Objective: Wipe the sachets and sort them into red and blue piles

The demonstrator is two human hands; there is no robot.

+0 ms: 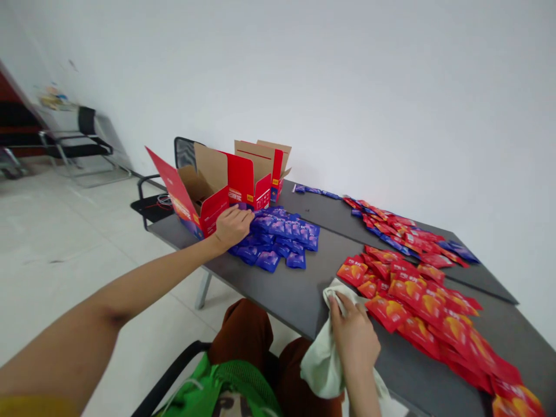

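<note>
Shows three red cartons, all with flaps raised, at the left end of the dark table (319, 278): a near carton (212, 209), a middle carton (241, 179) and a far carton (277, 176). Opens brown inside the near carton, too shadowed to tell the contents; hides the insides of the other two from this angle.

Reaches with the left hand (233, 225) to the heap of blue packets (282, 231), just beside the cartons. Bends the fingers close together there; cannot tell from this view whether between them is a packet.

Pinches a pale cloth (324, 362) between thumb and fingers of the right hand (354, 330), beside the heap of red packets (417, 301), with the cloth draped over the near edge of the table.

Shows one heap of blue, one of red, one mixed heap (399, 231) farther back and a short line of blue packets (317, 191) near the wall; overlaps too much for a packet count. Includes one chair (152, 205) behind the cartons, with one white cable (165, 200) on the seat.
</note>
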